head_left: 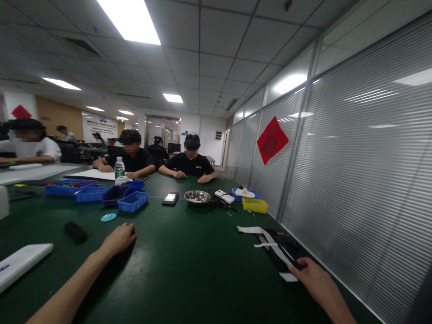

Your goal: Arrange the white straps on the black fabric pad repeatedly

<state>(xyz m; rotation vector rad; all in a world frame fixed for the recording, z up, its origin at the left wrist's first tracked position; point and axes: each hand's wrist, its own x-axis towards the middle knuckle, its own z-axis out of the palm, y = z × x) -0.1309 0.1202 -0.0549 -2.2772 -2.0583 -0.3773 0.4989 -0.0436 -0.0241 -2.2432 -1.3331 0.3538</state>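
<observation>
My left hand (119, 238) rests on the green table (189, 270), fingers loosely bent, with nothing visible in it. A dark oblong object (75, 231), blurred, lies to its left, and a light-blue disc (108, 217) lies beyond it. Over at the right edge, my right hand (313, 276) has its thumb and fingers closed at the near end of a white strip (275, 245). That long, flat strip runs along a flat black object (290, 243) whose kind I cannot make out. Shorter white pieces stick out at its side.
Blue bins (133, 201), a water bottle (119, 167), a metal bowl (197, 197) and a yellow bin (254, 205) stand across the table. A white slab (25, 265) lies at left. Several people sit opposite. A glass partition (357, 180) borders the right side.
</observation>
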